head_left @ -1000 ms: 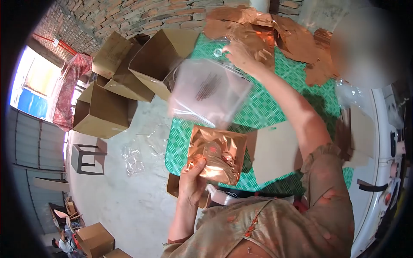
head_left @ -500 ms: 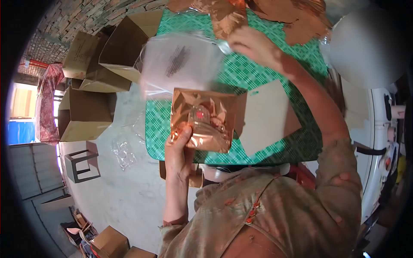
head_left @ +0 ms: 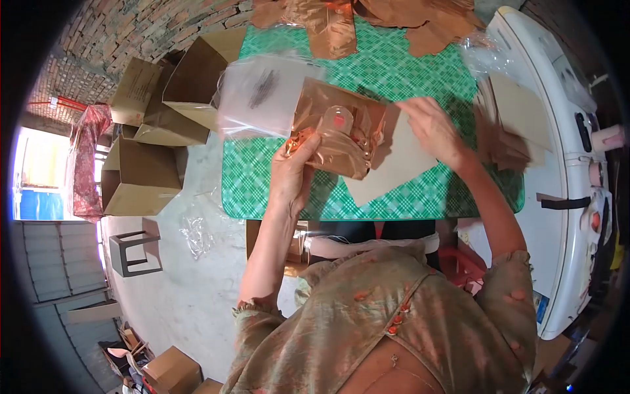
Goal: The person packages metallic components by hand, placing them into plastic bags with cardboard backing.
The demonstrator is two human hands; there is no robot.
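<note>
- While the packet is held up over the near part of the tabletop (head_left: 420,72), its near left corner is gripped by the left hand (head_left: 293,167), thumb on the front face; the grip is closed on it.
- The right hand (head_left: 434,128) has been brought back from the far side, near the copper-coloured foil (head_left: 331,39), to just beside the packet's right side. Fingers bent, fingertips close together; whether anything is pinched there cannot be told.
- Copper-coloured packet (head_left: 335,154): now tilted clockwise compared with the earlier frame, its far edge slanting nearer the body towards the right.
- Packet nearly square, so no long axis is clearly shown. Front face turned up to the camera; a clear, round-ended shape (head_left: 336,125) with a red mark is seen on it, round end pointed away from the body. Whether it lies inside or on top cannot be told.
- Beige board (head_left: 394,157) laid flat on the green checked cover, partly hidden by the packet.
- Clear plastic bags (head_left: 266,95), dark print showing, spread at the left of the tabletop.
- Stacked sheets (head_left: 518,115) placed at the right edge.
- Open cartons (head_left: 144,167) grouped on the floor to the left, flaps raised, inner walls partly seen; contents cannot be made out.
- Dark stool (head_left: 136,262) set below them in view.
</note>
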